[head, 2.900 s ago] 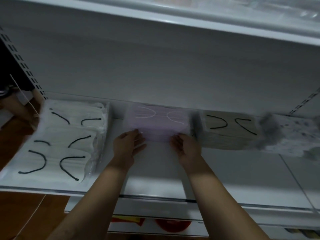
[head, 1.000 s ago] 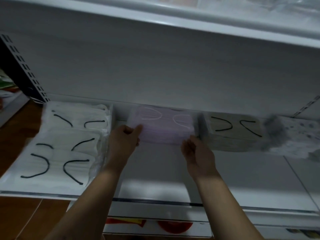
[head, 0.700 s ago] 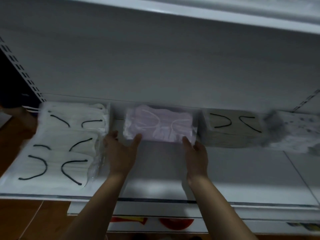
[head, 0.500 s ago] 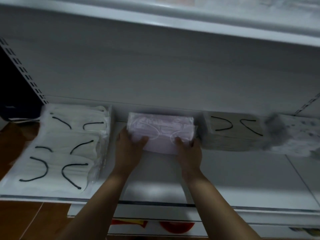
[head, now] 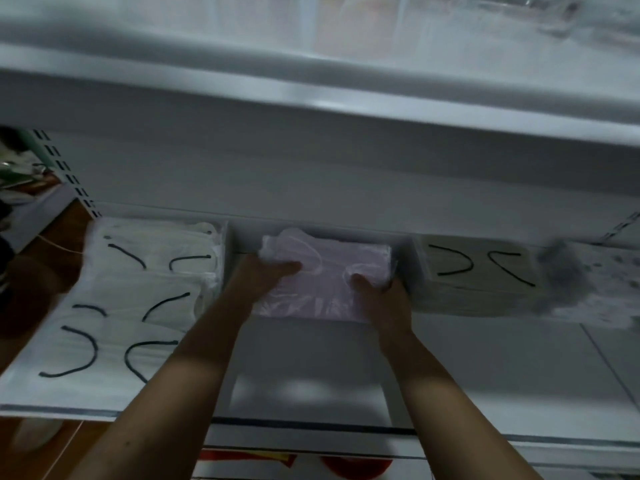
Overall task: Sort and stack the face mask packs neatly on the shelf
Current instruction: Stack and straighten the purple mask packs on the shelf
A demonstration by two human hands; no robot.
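A pink face mask pack (head: 325, 278) lies at the back middle of the white shelf (head: 311, 393). My left hand (head: 266, 275) grips its left end, thumb on top. My right hand (head: 381, 296) grips its right end, thumb on top too. To the left sit white mask packs with black ear loops (head: 131, 299), overlapping toward the shelf's front. Right of the pink pack stands a beige stack with black loops (head: 474, 275), and beyond it a blurred grey patterned pack (head: 595, 289).
An upper shelf (head: 311, 95) overhangs close above. A slotted upright (head: 65, 171) bounds the left end, with brown floor past it. The shelf's front edge (head: 311, 424) runs under my forearms; red items show below it.
Both hands went from touching the pink pack's front edge to gripping its two ends. The pack has shifted slightly and its top looks more crumpled.
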